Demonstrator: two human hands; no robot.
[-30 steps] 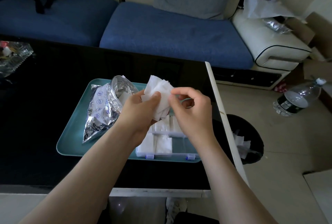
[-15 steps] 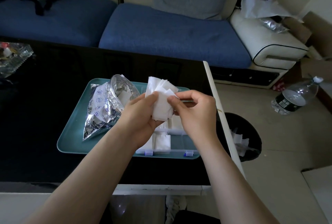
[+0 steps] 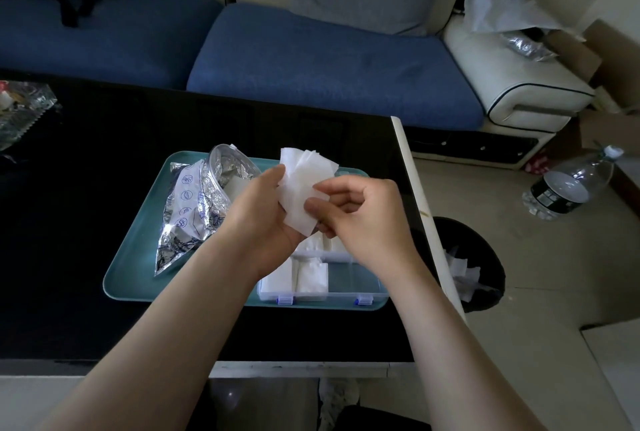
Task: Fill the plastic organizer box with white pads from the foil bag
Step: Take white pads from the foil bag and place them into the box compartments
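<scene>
My left hand (image 3: 263,212) holds a fanned stack of white pads (image 3: 301,181) above the tray. My right hand (image 3: 360,216) pinches the lower edge of the front pad with thumb and fingers. Below both hands lies the clear plastic organizer box (image 3: 346,287) with blue latches; its left compartments hold white pads, its near right compartment looks bare. The open foil bag (image 3: 194,212) lies on the left half of the teal tray (image 3: 138,257), mouth toward the hands, with a pad showing inside.
The tray sits on a black glass table (image 3: 86,188) whose white right edge runs beside a black waste bin (image 3: 481,257) with white scraps. A blue sofa stands behind. A water bottle (image 3: 568,188) lies on the floor at right. A foil wrapper (image 3: 20,112) rests at the table's far left.
Both hands have stayed above the box with the stack. My right fingers shifted from the stack's upper right side down to its lower edge.
</scene>
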